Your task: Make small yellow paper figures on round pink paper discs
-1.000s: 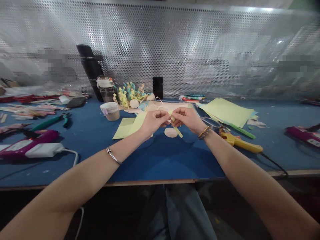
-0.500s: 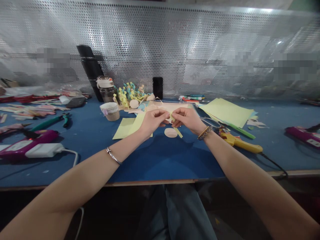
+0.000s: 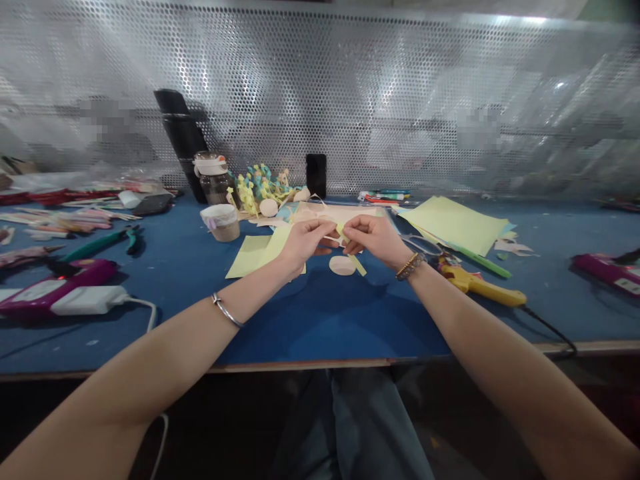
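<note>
A narrow pale-yellow paper strip (image 3: 357,265) hangs at a slant between my two hands at the middle of the table. My right hand (image 3: 371,237) pinches it between thumb and fingertips. The thumb and forefinger of my left hand (image 3: 309,241) are closed at its upper end, and the fingers partly cover this end. Just below the hands a pale round paper disc (image 3: 342,265) lies on the blue table. Yellow paper sheets (image 3: 246,259) lie beside and under my left wrist.
A yellow hot glue gun (image 3: 493,291), a green-handled tool (image 3: 483,261) and yellow paper (image 3: 455,223) lie right. Behind stand a phone (image 3: 316,175), small paper flowers (image 3: 255,190), a paper cup (image 3: 223,223) and a bottle (image 3: 213,177). Pliers (image 3: 97,245) and a purple power strip (image 3: 60,287) lie left.
My left fingertips have shifted slightly at the strip's upper end, showing a little more of it. My right hand stays nearly still with its pinch on the strip.
</note>
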Tool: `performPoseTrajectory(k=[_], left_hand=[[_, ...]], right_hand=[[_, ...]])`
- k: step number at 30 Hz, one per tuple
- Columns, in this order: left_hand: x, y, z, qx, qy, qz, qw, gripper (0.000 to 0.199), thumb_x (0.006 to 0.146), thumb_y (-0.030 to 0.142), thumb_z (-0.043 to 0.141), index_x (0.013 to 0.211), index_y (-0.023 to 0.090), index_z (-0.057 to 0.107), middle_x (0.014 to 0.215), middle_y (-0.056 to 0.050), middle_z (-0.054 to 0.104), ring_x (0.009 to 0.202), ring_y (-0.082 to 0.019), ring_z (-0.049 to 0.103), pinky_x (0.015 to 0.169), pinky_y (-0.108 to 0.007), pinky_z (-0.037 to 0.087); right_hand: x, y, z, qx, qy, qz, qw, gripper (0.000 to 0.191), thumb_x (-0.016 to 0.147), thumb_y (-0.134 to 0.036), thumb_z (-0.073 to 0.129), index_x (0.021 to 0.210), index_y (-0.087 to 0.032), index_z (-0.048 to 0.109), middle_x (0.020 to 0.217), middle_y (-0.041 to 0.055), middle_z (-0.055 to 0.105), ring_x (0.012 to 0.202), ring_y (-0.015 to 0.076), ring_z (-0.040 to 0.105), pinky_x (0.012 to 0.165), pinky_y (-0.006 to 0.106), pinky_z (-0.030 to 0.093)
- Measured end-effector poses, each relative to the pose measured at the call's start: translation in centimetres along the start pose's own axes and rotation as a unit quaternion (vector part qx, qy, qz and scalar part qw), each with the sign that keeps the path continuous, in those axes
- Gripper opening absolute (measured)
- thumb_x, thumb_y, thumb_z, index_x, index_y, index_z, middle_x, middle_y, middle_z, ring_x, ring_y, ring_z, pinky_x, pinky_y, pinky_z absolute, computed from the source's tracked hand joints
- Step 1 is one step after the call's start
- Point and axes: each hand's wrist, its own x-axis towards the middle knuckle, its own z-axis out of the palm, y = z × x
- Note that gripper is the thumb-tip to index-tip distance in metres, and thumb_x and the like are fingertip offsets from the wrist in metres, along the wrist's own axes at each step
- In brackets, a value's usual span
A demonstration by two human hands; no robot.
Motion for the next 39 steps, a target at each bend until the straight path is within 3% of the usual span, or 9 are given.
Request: performPoseTrajectory(k=[6,15,19,24,30,39], left_hand=[[0.04,-0.06,-0.09,0.041,-0.003,0.017,0.999,0.024,0.074,0.04,0.069,0.081,0.017,0.066,0.086,-0.005,0.07,0.073,-0.013,0.067,0.062,-0.022,0.05],[0.02,-0.02,-0.11,0.021,-0.007,0.022,1.0,0.025,0.077,0.041,0.066,0.084,0.017,0.066,0.089,-0.005,0.07,0.071,-0.012,0.066,0.061,-0.022,0.051],[0.08,-0.29,-0.17,0.06,-0.014,0.043,0.997,0.027,0.071,0.039,0.072,0.085,0.017,0.066,0.08,-0.004,0.069,0.074,-0.014,0.067,0.062,-0.022,0.051],[0.1,-0.38,-0.13,0.067,-0.01,0.049,0.997,0.022,0.073,0.036,0.07,0.082,0.017,0.064,0.076,-0.003,0.068,0.073,-0.013,0.067,0.061,-0.021,0.051],[-0.26,0.17,0.05,0.081,-0.019,0.051,0.995,0.019,0.076,0.034,0.066,0.081,0.016,0.061,0.077,-0.003,0.068,0.072,-0.014,0.068,0.061,-0.022,0.052],[-0.34,0.05,0.15,0.124,-0.026,0.078,0.989,0.016,0.079,0.032,0.063,0.082,0.016,0.062,0.082,-0.005,0.068,0.072,-0.014,0.068,0.059,-0.021,0.053]], right_hand=[[-0.04,-0.12,0.06,0.004,0.004,0.002,1.0,0.027,0.074,-0.04,0.07,0.08,-0.017,0.059,0.065,0.0022,0.068,0.056,0.0128,0.067,0.056,0.024,0.056],[0.04,0.05,-0.09,0.01,0.009,-0.005,1.0,0.024,0.078,-0.038,0.066,0.082,-0.016,0.058,0.064,0.0025,0.068,0.057,0.013,0.068,0.055,0.023,0.054],[0.05,0.07,-0.04,0.016,0.013,-0.01,1.0,0.025,0.077,-0.039,0.066,0.082,-0.016,0.058,0.064,0.0023,0.068,0.057,0.013,0.067,0.055,0.024,0.054],[0.03,-0.09,0.0,0.006,0.004,0.006,1.0,0.025,0.077,-0.04,0.067,0.081,-0.017,0.058,0.066,0.0022,0.067,0.058,0.014,0.067,0.054,0.025,0.055],[0.07,-0.32,-0.36,-0.033,0.046,-0.038,0.998,0.026,0.075,-0.041,0.068,0.084,-0.017,0.062,0.074,0.0014,0.063,0.058,0.0119,0.064,0.047,0.023,0.052],[0.14,-0.13,-0.37,-0.05,0.043,-0.044,0.997,0.026,0.076,-0.04,0.067,0.078,-0.015,0.062,0.061,0.0002,0.06,0.052,0.0104,0.059,0.045,0.022,0.048]])
